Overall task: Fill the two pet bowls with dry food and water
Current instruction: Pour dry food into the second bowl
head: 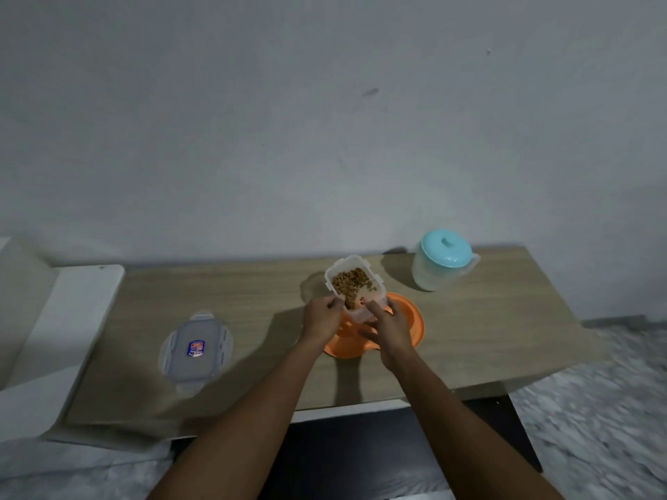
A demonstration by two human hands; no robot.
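A clear plastic food container (352, 283) with brown dry kibble inside is tilted toward me over an orange pet bowl (409, 319) on the wooden table. My left hand (321, 317) grips the container's left near corner. My right hand (389, 328) holds its right near side, one finger lying along the rim. Most of the orange bowl is hidden under my hands. A translucent water jug (442, 263) with a light blue lid stands at the back right. Only one bowl shows.
The container's clear lid (196, 351) with a blue and red label lies flat on the wooden table (234, 304), left of my arms. A white surface (65, 319) adjoins the table's left end. The wall rises right behind the table. Patterned floor lies at right.
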